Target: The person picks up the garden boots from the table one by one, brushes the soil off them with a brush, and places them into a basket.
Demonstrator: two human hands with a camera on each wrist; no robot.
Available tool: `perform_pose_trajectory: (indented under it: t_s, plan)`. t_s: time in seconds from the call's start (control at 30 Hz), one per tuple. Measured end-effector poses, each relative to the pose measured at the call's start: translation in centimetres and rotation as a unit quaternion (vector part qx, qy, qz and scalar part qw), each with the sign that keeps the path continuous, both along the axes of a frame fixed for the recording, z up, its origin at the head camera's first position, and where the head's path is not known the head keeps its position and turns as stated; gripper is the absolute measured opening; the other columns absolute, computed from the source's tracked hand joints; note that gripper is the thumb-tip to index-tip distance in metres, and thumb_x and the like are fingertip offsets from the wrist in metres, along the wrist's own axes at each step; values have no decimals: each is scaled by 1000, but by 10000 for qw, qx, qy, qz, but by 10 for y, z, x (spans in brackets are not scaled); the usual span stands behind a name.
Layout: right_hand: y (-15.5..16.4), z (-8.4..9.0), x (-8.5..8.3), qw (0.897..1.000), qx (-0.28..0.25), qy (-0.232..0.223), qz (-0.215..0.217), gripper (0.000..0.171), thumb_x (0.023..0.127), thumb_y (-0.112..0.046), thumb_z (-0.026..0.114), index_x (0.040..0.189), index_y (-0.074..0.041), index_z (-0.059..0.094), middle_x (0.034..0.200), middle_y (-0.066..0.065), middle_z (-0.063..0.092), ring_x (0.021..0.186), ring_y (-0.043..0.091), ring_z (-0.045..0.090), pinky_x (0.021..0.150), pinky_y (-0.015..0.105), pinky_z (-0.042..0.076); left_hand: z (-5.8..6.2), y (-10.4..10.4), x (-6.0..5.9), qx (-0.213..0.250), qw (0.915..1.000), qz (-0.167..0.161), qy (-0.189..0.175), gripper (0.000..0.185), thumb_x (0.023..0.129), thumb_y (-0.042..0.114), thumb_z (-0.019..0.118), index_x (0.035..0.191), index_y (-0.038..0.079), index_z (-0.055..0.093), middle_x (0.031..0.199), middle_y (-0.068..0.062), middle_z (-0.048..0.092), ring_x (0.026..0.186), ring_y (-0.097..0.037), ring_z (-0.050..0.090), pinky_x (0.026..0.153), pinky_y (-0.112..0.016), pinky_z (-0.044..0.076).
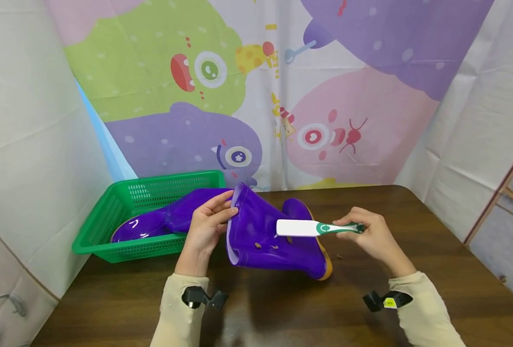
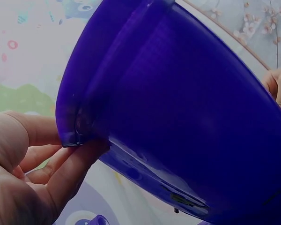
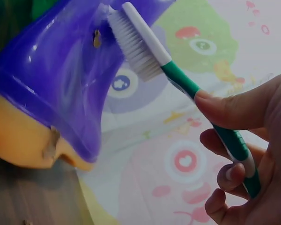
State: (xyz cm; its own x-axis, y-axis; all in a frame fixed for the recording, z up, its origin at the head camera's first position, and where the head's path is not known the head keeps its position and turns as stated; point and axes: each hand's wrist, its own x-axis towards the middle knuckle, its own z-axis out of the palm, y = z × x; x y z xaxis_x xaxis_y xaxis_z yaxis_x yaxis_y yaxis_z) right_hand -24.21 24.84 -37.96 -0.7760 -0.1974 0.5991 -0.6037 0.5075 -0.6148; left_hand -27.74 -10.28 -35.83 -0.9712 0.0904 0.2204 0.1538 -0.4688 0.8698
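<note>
Scrubbing looks to be the step in hand. From the head view, a purple rain boot [image 1: 273,241] lies on its side on the dark wooden bench [image 1: 434,270], its opening turned toward the person and its yellow sole [image 1: 324,262] toward the right. The left hand [image 1: 206,226] pinches the rim of the shaft to steady it. The right hand [image 1: 371,233] is curled round the green handle of a white-headed brush [image 1: 314,228], whose head lies over the boot's shaft. Small brown specks [image 1: 265,246] sit on the shaft just below the brush head. A second purple boot [image 1: 161,221] rests in a green plastic basket [image 1: 109,217] to the left, near the left hand.

From the left wrist view, the thumb and fingers [image 2: 72,164] clamp the edge of the boot's rim [image 2: 70,136], holding the shaft off the surface.

From the right wrist view, the bristles [image 3: 131,44] stand at the boot's surface, whether touching I cannot tell, just beside a brown speck [image 3: 97,38]; the fingers wrap the handle [image 3: 225,133] low down.

My judgement: the next move calls for drawing the bristles across the specks while the left hand resists the push.
</note>
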Motion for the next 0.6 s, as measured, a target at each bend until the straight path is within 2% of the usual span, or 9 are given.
perform_pose_trajectory:
  t_s: [0.13, 0.23, 0.4, 0.5, 0.6]
  plan:
    - [-7, 1, 2, 9991, -102, 209, 341, 25, 71, 11, 83, 93, 0, 77, 74, 1, 61, 65, 11, 50, 57, 22, 41, 0, 0, 0, 17, 10000, 47, -14, 42, 87, -17, 58, 103, 17, 77, 88, -2, 74, 72, -13, 71, 58, -27, 59]
    - [-12, 3, 4, 9972, -331, 223, 630, 28, 71, 15, 80, 93, 0, 77, 76, 2, 61, 67, 12, 52, 57, 22, 42, 0, 1, -1, 2, 10000, 79, -20, 41, 87, -18, 58, 107, 13, 76, 88, -2, 73, 72, -13, 70, 58, -27, 58]
    - [-22, 7, 11, 9899, -700, -69, 1235, 28, 74, 17, 76, 97, -1, 76, 79, 3, 61, 69, 13, 53, 56, 23, 45, 1, 1, 0, -11, 9999, 97, -54, 39, 87, -17, 59, 111, 9, 75, 88, -3, 73, 72, -14, 71, 57, -28, 59]
    - [-28, 8, 14, 9878, -565, -201, 1437, 26, 76, 14, 77, 97, -2, 76, 79, 3, 61, 69, 13, 53, 54, 24, 46, 1, 1, 1, -20, 9999, 92, -53, 39, 87, -17, 59, 111, 9, 74, 88, -3, 73, 72, -14, 71, 58, -28, 59]
    - [-29, 8, 15, 9885, -400, -395, 1407, 24, 77, 10, 78, 97, -3, 78, 79, 1, 62, 68, 13, 52, 53, 24, 47, 1, 2, 1, -79, 9999, 62, -26, 39, 87, -17, 59, 112, 9, 74, 89, -2, 73, 73, -14, 71, 59, -28, 59]
